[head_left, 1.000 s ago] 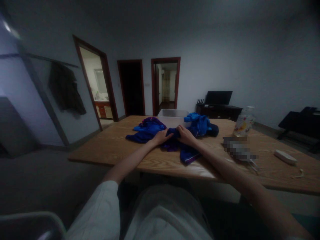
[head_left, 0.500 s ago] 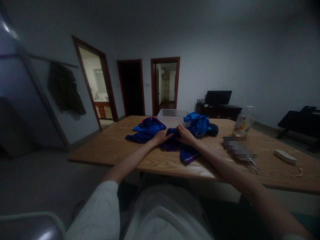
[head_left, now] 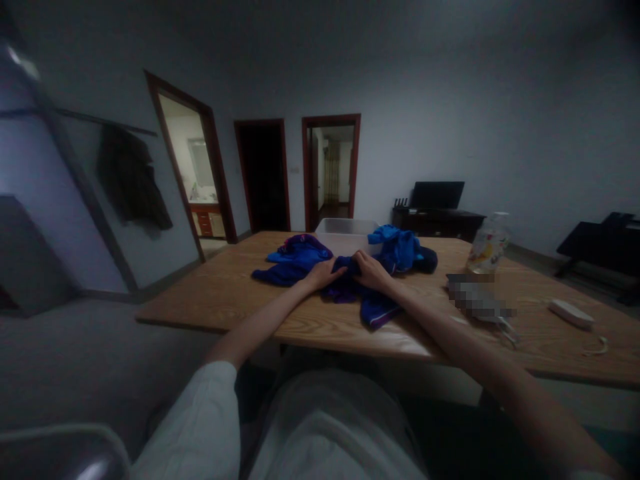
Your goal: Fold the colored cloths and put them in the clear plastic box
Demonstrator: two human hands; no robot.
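Observation:
A dark blue garment with purple parts and light piping (head_left: 379, 312) lies bunched on the wooden table (head_left: 310, 325) in front of me. My left hand (head_left: 321, 273) grips its middle part, thumb toward the right. Close beside it, my right hand (head_left: 373, 271) has its fingers bent onto the same bunched cloth. Brighter blue cloth with a pink-marked dark edge (head_left: 301, 252) spreads beyond my left hand; whether it belongs to the same garment I cannot tell. Beyond the hands stands a translucent plastic bin (head_left: 345, 235).
Crumpled bright blue clothing (head_left: 399, 247) is heaped right of the bin, with a dark rounded item (head_left: 427, 260) beside it. Farther right stand a clear patterned bottle (head_left: 487, 245), a pixelated grey object (head_left: 473, 300) and a white oblong object with a strap (head_left: 571, 313).
Both hands keep their hold on the garment in nearly the same place. Nothing on the table has visibly moved; the view has shifted only very slightly.

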